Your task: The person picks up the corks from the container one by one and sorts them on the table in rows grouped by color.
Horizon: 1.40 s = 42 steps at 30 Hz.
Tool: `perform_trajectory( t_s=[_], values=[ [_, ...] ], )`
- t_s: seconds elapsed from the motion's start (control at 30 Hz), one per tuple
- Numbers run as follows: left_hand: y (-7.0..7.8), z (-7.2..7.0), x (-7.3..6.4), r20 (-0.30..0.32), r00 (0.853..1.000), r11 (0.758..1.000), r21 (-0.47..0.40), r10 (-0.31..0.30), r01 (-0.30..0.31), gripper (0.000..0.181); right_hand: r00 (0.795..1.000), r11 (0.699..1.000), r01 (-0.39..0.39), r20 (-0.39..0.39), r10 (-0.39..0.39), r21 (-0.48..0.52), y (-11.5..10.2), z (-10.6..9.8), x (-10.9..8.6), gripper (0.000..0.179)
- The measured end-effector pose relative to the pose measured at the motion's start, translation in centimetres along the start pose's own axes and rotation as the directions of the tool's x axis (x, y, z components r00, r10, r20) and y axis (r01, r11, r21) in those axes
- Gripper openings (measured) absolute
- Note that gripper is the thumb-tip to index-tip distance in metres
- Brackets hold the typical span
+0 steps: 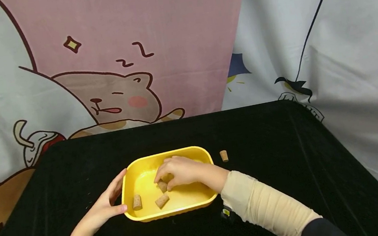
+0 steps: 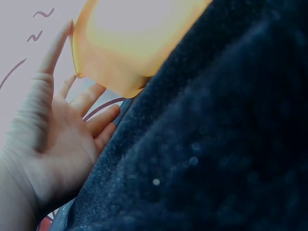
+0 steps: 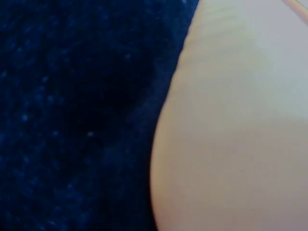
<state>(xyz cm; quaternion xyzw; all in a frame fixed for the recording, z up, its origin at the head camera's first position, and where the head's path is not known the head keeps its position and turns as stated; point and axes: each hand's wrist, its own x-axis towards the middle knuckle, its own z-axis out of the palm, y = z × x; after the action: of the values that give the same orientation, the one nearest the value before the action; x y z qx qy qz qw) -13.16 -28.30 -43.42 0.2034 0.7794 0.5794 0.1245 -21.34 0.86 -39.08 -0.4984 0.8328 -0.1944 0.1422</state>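
A shallow yellow plastic tray (image 1: 189, 208) lies on the black cloth in the head view. My left hand (image 1: 105, 205) spans its left end, thumb and forefinger touching the wall near the two corners, the fingers fairly straight. The left wrist view shows that hand (image 2: 62, 130) with its palm apart from the tray (image 2: 120, 53). Inside the tray my right hand (image 1: 183, 170) pinches a cork (image 1: 162, 186) between thumb and fingers, partly covering it. Two more corks lie in the tray, one at the left (image 1: 137, 202) and one near the front wall (image 1: 162, 200).
Another cork (image 1: 224, 155) stands on the black cloth (image 1: 265, 136), just right of the tray. A beige wrap (image 1: 266, 203) covers the right forearm. Behind the table hangs a printed curtain (image 1: 184, 47). The right wrist view holds only dark cloth and a blurred pale surface.
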Motion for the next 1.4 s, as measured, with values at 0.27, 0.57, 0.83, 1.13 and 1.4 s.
perform_trajectory(
  t_s=[0.27, 0.57, 0.83, 1.13, 1.4],
  values=[
    [0.0, 0.0, 0.0, -0.002, 1.0, 1.0, 0.0, 0.001, -0.001, 0.081, 0.997, 1.0, -0.008, -0.078, 0.009, 0.019, -0.1, -1.3, -0.9, 0.034],
    [-0.1, 0.0, 0.0, -0.001, 1.0, 1.0, 0.0, 0.0, 0.0, 0.081, 0.979, 1.0, -0.027, -0.204, 0.029, 0.012, -0.5, -2.3, -2.9, 0.035],
    [-0.2, -0.1, 0.0, 0.0, 1.0, 1.0, 0.005, 0.001, -0.001, 0.081, 0.952, 0.999, -0.037, -0.303, 0.038, 0.01, -0.8, -2.8, -4.4, 0.034],
    [-0.2, 0.0, 0.1, -0.001, 1.0, 1.0, 0.0, 0.0, 0.0, 0.082, 0.907, 0.997, -0.01, -0.419, 0.04, 0.073, -1.0, -3.0, -6.2, 0.032],
    [-0.4, -0.1, 0.0, 0.0, 1.0, 1.0, 0.003, 0.017, -0.017, 0.08, 0.858, 0.994, -0.029, -0.507, 0.08, 0.108, -1.2, -3.2, -8.0, 0.032]
  ],
)
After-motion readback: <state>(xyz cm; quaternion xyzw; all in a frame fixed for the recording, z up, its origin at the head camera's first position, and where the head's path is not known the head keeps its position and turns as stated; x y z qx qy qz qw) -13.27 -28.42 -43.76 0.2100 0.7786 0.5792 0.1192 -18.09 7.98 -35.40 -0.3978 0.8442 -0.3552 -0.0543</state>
